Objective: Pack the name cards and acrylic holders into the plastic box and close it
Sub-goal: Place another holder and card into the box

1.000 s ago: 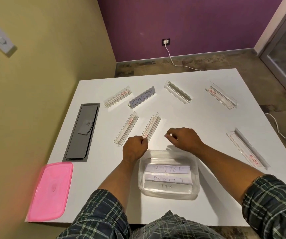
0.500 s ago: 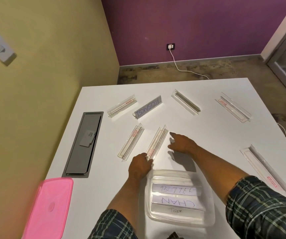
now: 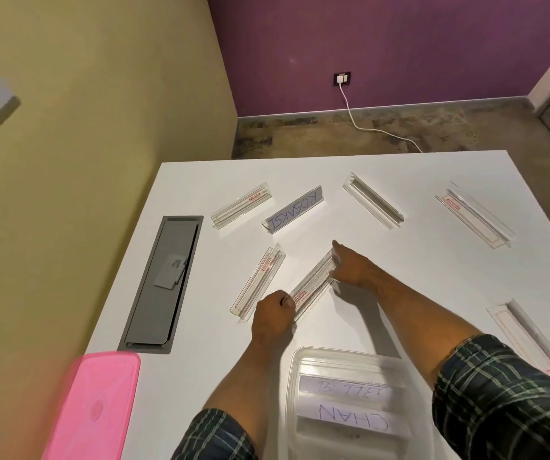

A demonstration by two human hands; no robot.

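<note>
A clear acrylic holder (image 3: pixel 313 286) lies diagonally at the middle of the white table (image 3: pixel 383 260). My left hand (image 3: pixel 273 315) pinches its near end; my right hand (image 3: pixel 349 267) grips its far end. The clear plastic box (image 3: pixel 295 366) stands at the near edge with name cards (image 3: pixel 349 418) inside, some in holders. Its pink lid (image 3: pixel 97 403) lies at the near left. Further out lie a holder with the KOSAKSI card (image 3: pixel 293 209) and several empty holders: one beside my left hand (image 3: pixel 260 280), one far left (image 3: pixel 242 205), one far middle (image 3: pixel 373 200).
Two more clear holders lie on the right, one far (image 3: pixel 474 214) and one near the right edge (image 3: pixel 529 340). A grey cable hatch (image 3: pixel 164 280) is set into the table's left side. A yellow wall runs close along the left. A white cable (image 3: pixel 366 127) crosses the floor beyond.
My right hand has moved forward to the far end of the middle holder and taken hold of it. My left hand stays at its near end. The camera has moved closer.
</note>
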